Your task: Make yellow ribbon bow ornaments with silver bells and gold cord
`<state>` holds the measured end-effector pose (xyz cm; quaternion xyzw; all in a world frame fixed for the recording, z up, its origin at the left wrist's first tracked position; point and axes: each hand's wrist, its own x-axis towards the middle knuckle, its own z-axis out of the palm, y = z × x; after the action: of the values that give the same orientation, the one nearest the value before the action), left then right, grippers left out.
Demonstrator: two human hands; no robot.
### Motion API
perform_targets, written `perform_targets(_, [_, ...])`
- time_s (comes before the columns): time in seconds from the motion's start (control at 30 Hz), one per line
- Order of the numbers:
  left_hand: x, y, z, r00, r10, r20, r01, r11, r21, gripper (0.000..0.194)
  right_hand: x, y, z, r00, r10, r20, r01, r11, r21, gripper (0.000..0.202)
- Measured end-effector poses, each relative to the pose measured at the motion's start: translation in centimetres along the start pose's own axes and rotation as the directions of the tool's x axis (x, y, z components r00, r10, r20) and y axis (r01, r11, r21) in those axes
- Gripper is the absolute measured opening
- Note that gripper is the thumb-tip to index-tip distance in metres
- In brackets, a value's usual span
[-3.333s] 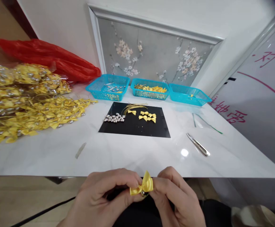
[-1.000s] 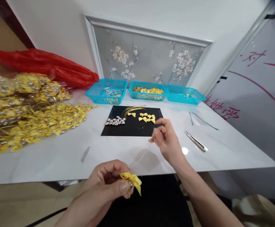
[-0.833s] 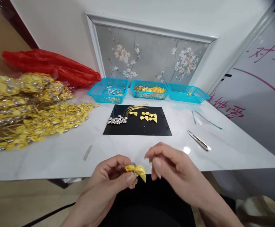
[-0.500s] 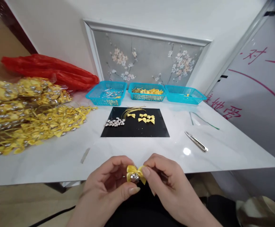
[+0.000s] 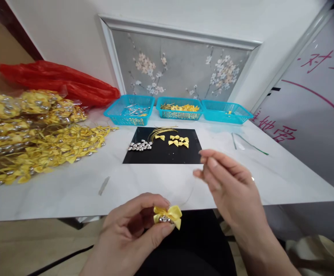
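Low at the table's front edge, my left hand (image 5: 136, 230) pinches a yellow ribbon bow (image 5: 174, 214) with silver beads (image 5: 164, 219) at its middle. My right hand (image 5: 230, 184) is raised to the right, thumb and fingertips pressed together. A faint thin thread (image 5: 189, 196) runs up from the bow toward that hand; its end among the fingers is hard to make out. Beyond the hands lies a black mat (image 5: 155, 156) carrying silver beads (image 5: 139, 145), several yellow bows (image 5: 179, 141) and gold cords (image 5: 162, 131).
Three blue baskets (image 5: 129, 119) line the wall, holding beads, bows and small parts. At left are piled yellow beaded garlands (image 5: 54, 149) and a red bag (image 5: 60, 82). My right hand mostly hides a metal cutting tool (image 5: 252, 178). A green strip (image 5: 253, 145) lies at right.
My right hand has left the bow and moved up and to the right, now covering most of the metal tool. My left hand still holds the bow, which has turned slightly.
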<state>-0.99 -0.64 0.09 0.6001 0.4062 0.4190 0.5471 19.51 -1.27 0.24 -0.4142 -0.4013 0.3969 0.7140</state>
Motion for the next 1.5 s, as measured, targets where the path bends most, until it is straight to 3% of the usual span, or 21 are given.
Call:
perform_targets(0.07, [-0.1, -0.2, -0.1, 0.999, -0.034, -0.015, 0.034, 0.999, -0.001, 0.018, 1.6, 0.5, -0.8, 0.978, -0.189, -0.092, 0.173, 0.972, -0.162, 0.016])
perform_targets(0.13, [-0.2, -0.4, -0.4, 0.998, -0.055, -0.016, 0.055, 0.998, 0.008, 0.016, 2.7, 1.3, -1.6, 0.944, -0.316, -0.097, 0.263, 0.896, -0.358, 0.016])
perform_targets(0.4, [0.0, -1.0, -0.7, 0.990, -0.111, 0.085, 0.111, 0.994, 0.000, 0.009, 2.2, 4.4, -3.0, 0.952, -0.306, -0.011, 0.230, 0.737, -0.635, 0.019])
perform_targets(0.57, [-0.1, -0.5, -0.1, 0.993, -0.101, 0.057, 0.104, 0.993, -0.063, 0.017, -0.3, 1.5, -1.5, 0.979, -0.128, 0.161, 0.201, 0.758, -0.621, 0.022])
perform_targets(0.63, [0.0, -0.2, 0.2, 0.994, -0.092, 0.063, 0.099, 0.989, -0.108, 0.022, -1.8, 0.0, -0.7, 0.945, 0.019, 0.328, 0.173, 0.820, -0.546, 0.018])
perform_targets(0.73, [0.1, 0.2, 0.5, 0.990, -0.105, 0.090, 0.119, 0.979, -0.165, 0.025, -3.4, -1.1, 0.3, 0.898, 0.099, 0.429, 0.144, 0.855, -0.498, 0.013])
perform_targets(0.97, [0.0, -0.3, -0.2, 0.983, -0.143, 0.116, 0.170, 0.948, -0.270, 0.044, -4.0, -0.2, 1.1, 0.937, 0.081, 0.340, 0.090, 0.884, -0.459, 0.025])
perform_targets(1.1, [0.0, -0.6, -0.1, 0.985, -0.168, 0.037, 0.171, 0.934, -0.315, 0.033, -4.8, 0.5, 1.6, 0.965, -0.002, 0.262, 0.120, 0.893, -0.434, 0.024])
perform_targets(1.2, [0.0, -0.6, 0.0, 0.950, -0.304, 0.065, 0.300, 0.841, -0.451, 0.034, -5.2, 0.5, 1.7, 0.955, -0.061, 0.290, 0.175, 0.906, -0.385, 0.019])
perform_targets(1.3, [0.2, -0.8, -0.3, 0.892, -0.380, 0.243, 0.446, 0.659, -0.606, 0.043, -4.7, -0.1, 1.3, 0.928, -0.088, 0.363, 0.211, 0.925, -0.316, 0.015])
perform_targets(1.4, [0.7, -1.3, -0.8, 0.823, -0.381, 0.421, 0.567, 0.506, -0.650, 0.045, -3.4, -0.6, 0.7, 0.894, 0.001, 0.448, 0.158, 0.935, -0.316, 0.025])
perform_targets(1.5, [1.0, -2.0, -0.9, 0.783, -0.377, 0.495, 0.622, 0.457, -0.636, 0.035, -2.2, -0.6, 0.7, 0.810, 0.084, 0.580, 0.136, 0.936, -0.325, 0.030])
